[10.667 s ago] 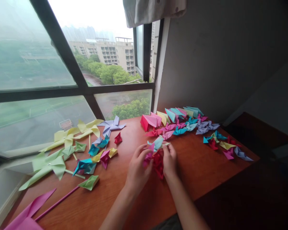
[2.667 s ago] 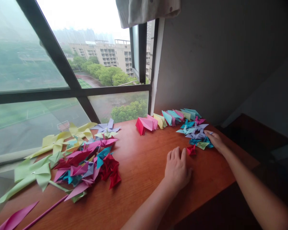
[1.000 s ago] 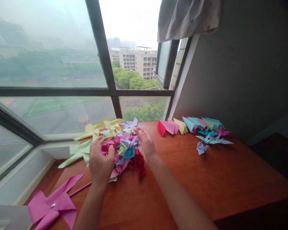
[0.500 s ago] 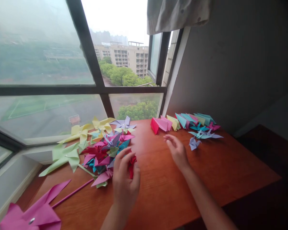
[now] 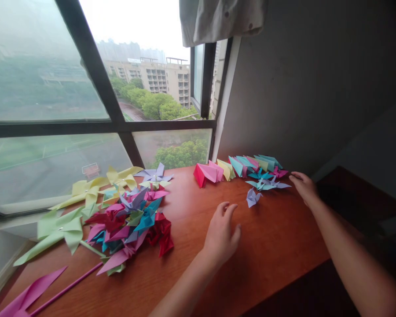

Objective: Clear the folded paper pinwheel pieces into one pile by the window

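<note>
Over the middle of the table, my left hand is raised with bent fingers spread from the thumb and nothing between them. My right hand is at the right end of the folded paper, its fingertips pointing left beside a magenta paper crane; I see nothing held in it. Left of that crane lie light blue paper cranes and, nearer me, a small lavender paper crane. A heap of coloured paper cranes is to the left, with a shiny red folded paper piece at its edge.
Paper planes stand in a row along the back. Green, yellow and lavender pinwheels lie by the window. A magenta pinwheel with a stick is front left. A dark wall rises behind.
My left hand has moved right, away from the crane heap and the red paper. My right hand has gone right to the magenta crane. The view has turned right.
</note>
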A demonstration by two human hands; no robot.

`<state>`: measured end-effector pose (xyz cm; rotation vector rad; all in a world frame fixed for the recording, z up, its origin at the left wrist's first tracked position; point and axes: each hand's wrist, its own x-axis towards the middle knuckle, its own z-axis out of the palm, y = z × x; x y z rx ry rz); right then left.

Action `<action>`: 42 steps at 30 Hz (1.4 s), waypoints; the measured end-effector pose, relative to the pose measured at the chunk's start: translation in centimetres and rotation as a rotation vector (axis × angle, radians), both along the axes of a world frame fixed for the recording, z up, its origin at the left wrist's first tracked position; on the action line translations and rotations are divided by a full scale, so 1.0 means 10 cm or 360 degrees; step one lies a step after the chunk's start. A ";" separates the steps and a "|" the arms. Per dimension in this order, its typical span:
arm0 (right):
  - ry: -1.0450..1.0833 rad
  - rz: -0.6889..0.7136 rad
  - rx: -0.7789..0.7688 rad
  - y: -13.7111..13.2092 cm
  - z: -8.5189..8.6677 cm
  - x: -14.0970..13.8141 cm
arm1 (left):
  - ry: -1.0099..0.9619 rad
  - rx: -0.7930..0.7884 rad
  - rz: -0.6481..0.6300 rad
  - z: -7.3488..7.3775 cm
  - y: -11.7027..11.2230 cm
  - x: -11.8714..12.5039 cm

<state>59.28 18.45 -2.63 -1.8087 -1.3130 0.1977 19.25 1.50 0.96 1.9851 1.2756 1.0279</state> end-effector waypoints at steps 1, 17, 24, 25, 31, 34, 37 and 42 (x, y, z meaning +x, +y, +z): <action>0.0021 -0.0028 -0.0030 0.09 0.00 0.01 | 0.0009 -0.0015 -0.0020 -0.02 0.08 0.09; -0.0019 -0.0022 -0.0157 0.52 -0.11 -0.05 | 0.0055 -0.0085 -0.0021 -0.30 0.52 0.49; -0.0097 0.0145 -0.0134 0.26 -0.14 -0.15 | 0.0037 -0.0072 -0.0032 -0.33 0.58 0.56; -0.0092 0.0167 -0.0135 0.22 -0.15 -0.17 | 0.0033 -0.0070 -0.0031 -0.32 0.60 0.59; -0.0059 0.0287 -0.0176 -0.05 -0.10 -0.27 | 0.0022 -0.0059 -0.0011 -0.32 0.69 0.69; -0.0083 0.0201 -0.0157 -0.10 0.00 -0.27 | 0.0019 -0.0043 -0.0004 -0.35 0.68 0.68; -0.0095 0.0163 -0.0144 -0.01 0.08 -0.29 | 0.0018 -0.0032 0.0005 -0.36 0.66 0.67; -0.0063 0.0403 -0.0261 0.35 0.13 -0.41 | 0.0027 -0.0016 0.0003 -0.37 0.65 0.67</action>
